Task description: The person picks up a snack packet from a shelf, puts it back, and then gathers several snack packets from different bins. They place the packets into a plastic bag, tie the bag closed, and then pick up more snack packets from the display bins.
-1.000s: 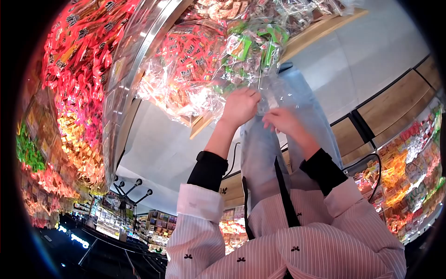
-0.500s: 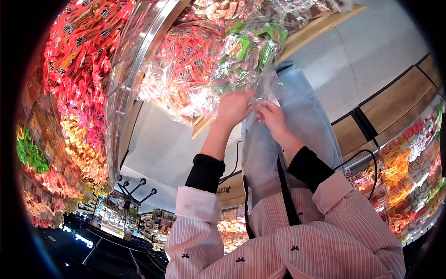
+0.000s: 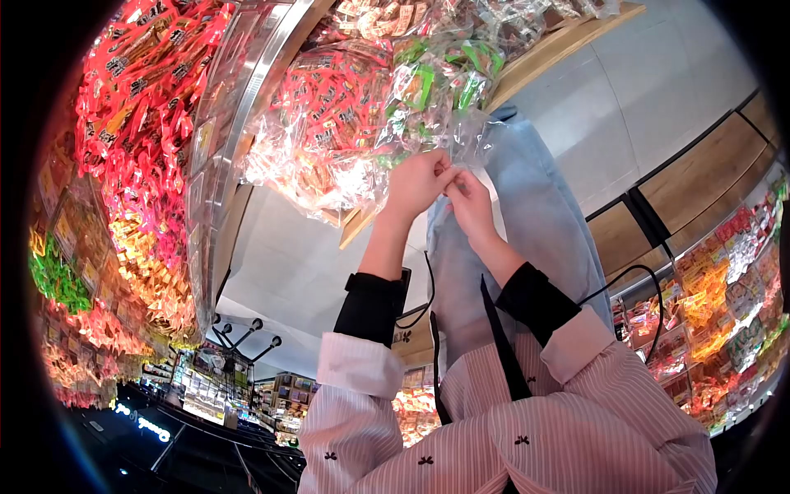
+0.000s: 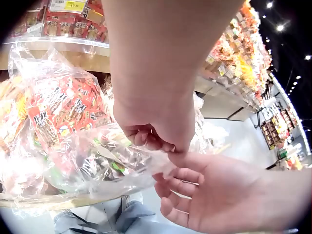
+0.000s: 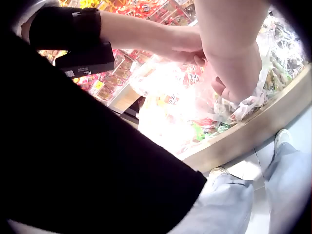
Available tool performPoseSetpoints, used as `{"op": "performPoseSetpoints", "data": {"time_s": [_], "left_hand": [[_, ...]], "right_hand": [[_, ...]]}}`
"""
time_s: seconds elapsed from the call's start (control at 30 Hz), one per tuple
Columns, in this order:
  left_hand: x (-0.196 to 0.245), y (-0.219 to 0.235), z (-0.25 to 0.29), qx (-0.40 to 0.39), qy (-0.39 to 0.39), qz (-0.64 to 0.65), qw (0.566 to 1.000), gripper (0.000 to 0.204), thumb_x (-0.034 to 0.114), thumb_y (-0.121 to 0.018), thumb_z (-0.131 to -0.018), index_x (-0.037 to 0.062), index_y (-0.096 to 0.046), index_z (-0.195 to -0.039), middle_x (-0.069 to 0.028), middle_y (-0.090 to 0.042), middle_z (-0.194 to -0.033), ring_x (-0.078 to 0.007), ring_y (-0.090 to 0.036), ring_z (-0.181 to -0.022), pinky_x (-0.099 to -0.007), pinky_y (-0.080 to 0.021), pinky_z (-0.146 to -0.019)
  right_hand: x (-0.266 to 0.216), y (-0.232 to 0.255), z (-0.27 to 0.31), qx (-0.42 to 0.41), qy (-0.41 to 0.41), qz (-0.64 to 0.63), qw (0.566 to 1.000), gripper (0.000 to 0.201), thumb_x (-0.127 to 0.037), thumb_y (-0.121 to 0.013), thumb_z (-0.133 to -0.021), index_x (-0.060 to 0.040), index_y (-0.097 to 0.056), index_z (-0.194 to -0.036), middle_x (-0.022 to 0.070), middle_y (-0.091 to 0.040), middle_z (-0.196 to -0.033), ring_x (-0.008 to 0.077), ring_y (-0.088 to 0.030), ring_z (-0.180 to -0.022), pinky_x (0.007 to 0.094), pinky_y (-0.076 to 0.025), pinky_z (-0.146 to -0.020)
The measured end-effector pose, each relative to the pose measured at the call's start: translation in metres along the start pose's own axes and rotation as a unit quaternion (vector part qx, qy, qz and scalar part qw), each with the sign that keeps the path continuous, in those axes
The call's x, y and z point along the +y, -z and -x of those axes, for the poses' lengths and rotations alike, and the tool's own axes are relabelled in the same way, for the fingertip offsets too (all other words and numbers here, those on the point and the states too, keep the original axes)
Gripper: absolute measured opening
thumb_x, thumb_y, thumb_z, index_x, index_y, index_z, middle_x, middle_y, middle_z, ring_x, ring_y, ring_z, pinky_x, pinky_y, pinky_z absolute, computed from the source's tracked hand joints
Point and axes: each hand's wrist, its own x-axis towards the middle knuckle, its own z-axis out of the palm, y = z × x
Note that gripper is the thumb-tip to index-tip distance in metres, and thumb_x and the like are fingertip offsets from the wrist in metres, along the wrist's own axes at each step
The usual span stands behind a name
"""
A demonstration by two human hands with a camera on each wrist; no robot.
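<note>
A clear plastic bag (image 3: 424,90) with green-and-white wrapped snacks in it lies at the shelf's front edge. My left hand (image 3: 418,183) grips the gathered film at the bag's mouth, its fingers curled in the left wrist view. Right beside it, my right hand (image 3: 471,204) pinches the film between thumb and forefinger; its other fingers (image 4: 178,189) are loosely bent. Both hands meet at the thumbs. Loose film (image 3: 476,136) stands up past the hands. Left of this bag is another clear bag (image 3: 333,95) filled with red-wrapped snacks.
A wooden shelf edge (image 3: 568,51) runs behind the bags. Red snack packets (image 3: 144,99) fill clear-fronted bins at the left. Below are the person's jeans (image 3: 543,198) and a grey tiled floor (image 3: 658,107). A black cable (image 3: 654,305) loops by the right arm.
My right hand has moved left and up to meet my left hand and now pinches the film there. The loose film has bunched closer to the hands.
</note>
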Motion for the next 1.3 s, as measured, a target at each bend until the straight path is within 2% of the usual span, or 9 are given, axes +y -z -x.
{"op": "performPoseSetpoints", "data": {"time_s": [0.3, 0.47, 0.73, 0.9, 1.0, 1.07, 1.1, 1.17, 1.3], "left_hand": [[-0.003, 0.022, -0.012, -0.018, -0.054, -0.071, 0.996, 0.017, 0.023, -0.062, -0.068, 0.0064, -0.057, -0.071, -0.0075, -0.057, -0.063, -0.0231, -0.056, -0.058, -0.0328, -0.042, -0.052], [0.006, 0.025, -0.011, 0.005, -0.088, -0.035, 0.995, 0.017, 0.021, -0.062, -0.068, 0.0056, -0.057, -0.071, -0.0074, -0.056, -0.064, -0.0218, -0.055, -0.059, -0.0318, -0.043, -0.054], [0.002, 0.026, -0.016, 0.018, -0.098, -0.015, 0.995, 0.015, 0.019, -0.061, -0.068, 0.0051, -0.056, -0.071, -0.0055, -0.054, -0.061, -0.0200, -0.054, -0.059, -0.0316, -0.043, -0.055], [0.000, 0.011, -0.015, 0.137, -0.151, -0.122, 0.971, 0.011, 0.016, -0.056, -0.068, 0.0068, -0.052, -0.065, -0.0052, -0.054, -0.059, -0.0231, -0.055, -0.063, -0.0338, -0.044, -0.055], [-0.006, 0.006, -0.015, 0.131, -0.151, -0.176, 0.964, 0.012, 0.018, -0.054, -0.069, 0.0071, -0.052, -0.065, -0.0073, -0.055, -0.060, -0.0248, -0.056, -0.065, -0.0354, -0.044, -0.056], [-0.008, 0.004, -0.013, 0.101, -0.158, -0.210, 0.959, 0.014, 0.020, -0.052, -0.070, 0.0073, -0.053, -0.065, -0.0081, -0.056, -0.061, -0.0248, -0.056, -0.065, -0.0360, -0.045, -0.056], [-0.007, 0.002, -0.012, 0.072, -0.166, -0.244, 0.953, 0.015, 0.022, -0.051, -0.071, 0.0075, -0.054, -0.066, -0.0090, -0.056, -0.062, -0.0248, -0.056, -0.066, -0.0366, -0.045, -0.056], [-0.003, -0.003, -0.009, 0.059, -0.165, -0.237, 0.956, 0.017, 0.023, -0.049, -0.072, 0.0078, -0.054, -0.065, -0.0094, -0.057, -0.062, -0.0248, -0.056, -0.066, -0.0369, -0.045, -0.056], [0.008, -0.009, -0.012, 0.022, -0.143, -0.250, 0.957, 0.019, 0.023, -0.048, -0.071, 0.0093, -0.056, -0.061, -0.0088, -0.057, -0.060, -0.0249, -0.057, -0.063, -0.0369, -0.045, -0.055]], "right_hand": [[0.003, 0.006, -0.017, -0.018, 0.019, -0.012, 1.000, 0.011, -0.011, -0.057, -0.077, -0.0016, -0.057, -0.084, 0.0012, -0.056, -0.070, 0.0065, -0.049, -0.059, 0.0200, -0.038, -0.050], [-0.007, 0.003, -0.020, 0.014, 0.161, 0.014, 0.987, 0.015, -0.008, -0.057, -0.076, -0.0003, -0.057, -0.089, 0.0043, -0.058, -0.077, 0.0094, -0.053, -0.067, 0.0215, -0.043, -0.059], [-0.011, 0.018, -0.039, -0.035, 0.161, 0.067, 0.984, 0.011, -0.009, -0.057, -0.077, 0.0008, -0.058, -0.082, 0.0021, -0.057, -0.075, 0.0076, -0.051, -0.065, 0.0207, -0.040, -0.056], [-0.016, 0.015, -0.038, -0.030, 0.193, 0.095, 0.976, 0.009, -0.009, -0.057, -0.076, -0.0006, -0.056, -0.078, 0.0018, -0.054, -0.071, 0.0082, -0.050, -0.064, 0.0208, -0.039, -0.054], [-0.018, 0.015, -0.037, -0.047, 0.227, 0.175, 0.957, 0.009, -0.010, -0.056, -0.075, -0.0020, -0.053, -0.073, 0.0052, -0.053, -0.070, 0.0148, -0.053, -0.064, 0.0253, -0.041, -0.053], [-0.022, 0.021, -0.036, -0.060, 0.244, 0.369, 0.895, 0.012, -0.013, -0.053, -0.075, -0.0036, -0.049, -0.070, 0.0098, -0.055, -0.071, 0.0248, -0.054, -0.065, 0.0329, -0.042, -0.054], [-0.022, 0.021, -0.036, -0.060, 0.245, 0.369, 0.895, 0.012, -0.013, -0.053, -0.075, -0.0036, -0.049, -0.070, 0.0098, -0.055, -0.071, 0.0248, -0.054, -0.065, 0.0329, -0.042, -0.054], [-0.023, 0.022, -0.037, -0.025, 0.279, 0.498, 0.821, 0.013, -0.016, -0.050, -0.076, -0.0053, -0.048, -0.069, 0.0122, -0.056, -0.073, 0.0307, -0.054, -0.068, 0.0391, -0.042, -0.055], [-0.017, 0.023, -0.036, -0.007, 0.241, 0.520, 0.820, 0.011, -0.016, -0.049, -0.075, -0.0060, -0.048, -0.070, 0.0132, -0.057, -0.072, 0.0324, -0.055, -0.068, 0.0414, -0.042, -0.056]]}}
